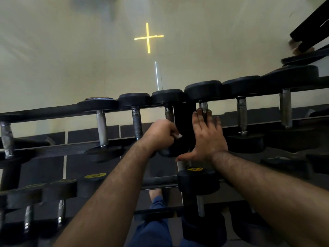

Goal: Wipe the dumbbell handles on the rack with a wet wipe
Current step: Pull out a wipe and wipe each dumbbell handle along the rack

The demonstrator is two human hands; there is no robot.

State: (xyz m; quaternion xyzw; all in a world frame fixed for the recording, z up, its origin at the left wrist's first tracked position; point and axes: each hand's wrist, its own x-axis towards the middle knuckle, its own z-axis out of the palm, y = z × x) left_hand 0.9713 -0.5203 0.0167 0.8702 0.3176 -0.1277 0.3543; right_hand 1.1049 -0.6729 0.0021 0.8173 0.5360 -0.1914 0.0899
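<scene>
Two tiers of a black dumbbell rack fill the lower part of the head view, set against a pale yellowish wall above dark floor tiles with light joints. A yellow cross glows on the wall, with a thin white line below it. At the upper right corner of the view a dark slanted frame cuts in, blurred.

Along the upper tier a row of dumbbells lies across the rails, black round heads at the far and near edges and bare metal handles between them. The left hand is closed around the handle of the dumbbell near the middle of that tier, fingers clamped together on a white wet wipe, of which only a small corner shows at the knuckles. The right hand lies flat over the next dumbbell to the right, fingers apart and stretched along its handle, thumb spread out to the left.

On the lower tier, several dumbbell heads carry yellow labels; the print on them is too small and blurred to read. Blue trousers show between the forearms at the bottom edge.
</scene>
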